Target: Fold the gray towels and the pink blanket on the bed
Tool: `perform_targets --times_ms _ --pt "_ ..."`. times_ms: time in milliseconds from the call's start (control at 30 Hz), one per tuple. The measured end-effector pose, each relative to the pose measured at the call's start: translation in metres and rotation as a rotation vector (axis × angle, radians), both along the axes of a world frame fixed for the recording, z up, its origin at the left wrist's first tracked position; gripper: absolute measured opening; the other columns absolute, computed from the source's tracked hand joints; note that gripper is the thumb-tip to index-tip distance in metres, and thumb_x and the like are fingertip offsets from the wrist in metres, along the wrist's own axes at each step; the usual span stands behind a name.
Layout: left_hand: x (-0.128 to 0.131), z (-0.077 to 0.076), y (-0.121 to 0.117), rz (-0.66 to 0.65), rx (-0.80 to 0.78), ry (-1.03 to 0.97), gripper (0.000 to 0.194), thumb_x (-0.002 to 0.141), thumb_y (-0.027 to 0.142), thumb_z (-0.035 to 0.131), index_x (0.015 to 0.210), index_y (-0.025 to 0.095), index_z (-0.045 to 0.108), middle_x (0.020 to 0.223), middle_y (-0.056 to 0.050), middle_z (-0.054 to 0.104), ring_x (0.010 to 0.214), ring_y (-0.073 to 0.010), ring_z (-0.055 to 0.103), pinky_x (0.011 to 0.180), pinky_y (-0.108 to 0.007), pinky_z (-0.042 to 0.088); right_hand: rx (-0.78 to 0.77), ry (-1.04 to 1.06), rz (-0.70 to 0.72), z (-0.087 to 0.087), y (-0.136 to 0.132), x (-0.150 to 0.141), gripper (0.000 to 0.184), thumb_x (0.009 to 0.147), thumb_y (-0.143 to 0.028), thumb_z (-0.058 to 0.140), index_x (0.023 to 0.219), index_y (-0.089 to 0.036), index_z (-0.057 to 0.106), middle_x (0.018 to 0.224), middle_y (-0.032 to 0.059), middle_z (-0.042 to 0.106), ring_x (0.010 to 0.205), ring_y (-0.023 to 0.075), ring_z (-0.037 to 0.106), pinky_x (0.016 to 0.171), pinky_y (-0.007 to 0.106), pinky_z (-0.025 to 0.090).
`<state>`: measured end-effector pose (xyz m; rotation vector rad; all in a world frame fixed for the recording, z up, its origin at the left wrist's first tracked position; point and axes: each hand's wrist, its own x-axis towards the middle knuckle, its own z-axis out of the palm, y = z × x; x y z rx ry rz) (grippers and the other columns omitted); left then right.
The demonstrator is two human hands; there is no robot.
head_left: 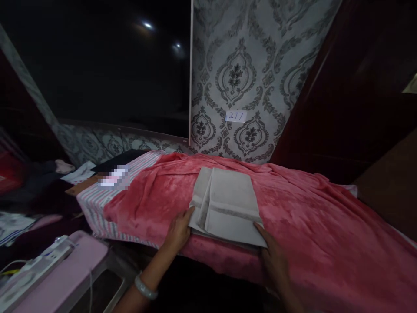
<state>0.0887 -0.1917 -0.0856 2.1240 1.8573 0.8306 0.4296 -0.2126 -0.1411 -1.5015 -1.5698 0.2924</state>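
A long cloth-covered table (325,252) stretches from left to right. A pale cloth with narrow grey and pink stripes (93,208) shows at its left end; a rumpled, plush, pinkish-red blanket (296,208) spreads over most of the rest. On the blanket, near its front edge, sits a flat, folded, pale grey piece (231,191). A pixelated item (114,177) lies on the stripes, far left.

R hand (275,256): fingers ptly hidden under gray cloth (233,193); TV (107,65) top cut.
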Motion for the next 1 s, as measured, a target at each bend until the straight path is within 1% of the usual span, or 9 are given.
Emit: perform_targets --times_ms 100,167,233,367,433,500,700,833,1000 --pt "0.002 0.005 -0.002 -0.027 -0.039 0.027 0.079 0.069 -0.006 0.042 0.143 0.022 0.056 0.114 -0.013 0.069 0.107 -0.0262 0.065 0.097 -0.042 0.051 -0.022 -0.005 -0.032 -0.002 -0.002 0.001 0.071 0.065 -0.026 0.039 0.130 -0.024 0.069 0.126 0.0017 0.069 0.111 0.0250 0.067 0.092 0.040 0.057" --pt "0.002 0.003 -0.003 -0.024 -0.028 0.008 0.080 0.068 -0.005 0.043 0.141 0.024 0.057 0.113 -0.012 0.069 0.107 -0.0254 0.064 0.096 -0.041 0.051 -0.042 -0.003 -0.060 -0.004 -0.004 0.001 0.071 0.066 -0.028 0.040 0.130 -0.025 0.069 0.127 0.0027 0.069 0.109 0.0267 0.067 0.088 0.040 0.058" --pt "0.000 -0.003 -0.003 -0.023 0.011 -0.054 0.080 0.065 -0.005 0.043 0.138 0.024 0.060 0.113 -0.011 0.069 0.107 -0.0244 0.064 0.096 -0.041 0.050 -0.058 0.003 -0.083 -0.005 -0.005 0.000 0.070 0.066 -0.030 0.039 0.130 -0.025 0.069 0.127 0.0034 0.068 0.109 0.0280 0.067 0.086 0.041 0.058" --pt "-0.006 -0.019 -0.001 -0.092 0.105 -0.235 0.083 0.058 -0.002 0.041 0.134 0.021 0.063 0.122 -0.009 0.069 0.111 -0.0226 0.062 0.100 -0.040 0.049 -0.076 0.004 -0.110 -0.002 -0.008 -0.003 0.070 0.067 -0.029 0.037 0.129 -0.023 0.069 0.129 0.0034 0.067 0.113 0.0280 0.064 0.091 0.041 0.055" --pt "-0.007 -0.025 0.000 -0.103 0.138 -0.262 0.083 0.057 -0.002 0.041 0.134 0.021 0.063 0.123 -0.008 0.069 0.112 -0.0221 0.061 0.101 -0.040 0.048 -0.105 -0.007 -0.125 0.001 -0.009 -0.006 0.071 0.067 -0.028 0.037 0.131 -0.022 0.068 0.129 0.0035 0.067 0.112 0.0276 0.064 0.091 0.040 0.054" --pt "-0.007 -0.028 -0.001 -0.074 0.148 -0.227 0.082 0.058 -0.002 0.042 0.134 0.021 0.063 0.116 -0.008 0.069 0.106 -0.0222 0.062 0.097 -0.040 0.050 -0.130 -0.016 -0.136 0.003 -0.010 -0.008 0.073 0.066 -0.028 0.037 0.132 -0.022 0.067 0.128 0.0037 0.067 0.110 0.0275 0.065 0.089 0.039 0.054" --pt "-0.007 -0.026 -0.001 -0.076 0.134 -0.193 0.083 0.058 -0.003 0.041 0.134 0.022 0.064 0.106 -0.008 0.067 0.097 -0.0212 0.061 0.089 -0.037 0.051 -0.115 -0.036 -0.118 0.002 -0.011 -0.007 0.073 0.067 -0.029 0.037 0.133 -0.020 0.066 0.128 0.0050 0.067 0.111 0.0279 0.064 0.089 0.039 0.054" --pt "-0.008 -0.026 -0.001 -0.050 0.135 -0.135 0.082 0.058 -0.003 0.041 0.132 0.021 0.066 0.097 -0.008 0.064 0.093 -0.0220 0.060 0.086 -0.037 0.052 -0.120 -0.055 -0.079 0.000 -0.011 -0.003 0.072 0.068 -0.029 0.037 0.134 -0.021 0.065 0.129 0.0036 0.067 0.113 0.0259 0.064 0.092 0.037 0.053" --pt "-0.007 -0.022 -0.002 -0.054 0.122 -0.143 0.081 0.060 -0.002 0.041 0.135 0.022 0.063 0.098 -0.007 0.063 0.094 -0.0208 0.059 0.088 -0.037 0.052 -0.125 -0.050 -0.060 -0.002 -0.009 0.000 0.070 0.069 -0.029 0.038 0.133 -0.022 0.066 0.130 0.0030 0.067 0.113 0.0261 0.064 0.089 0.037 0.055"
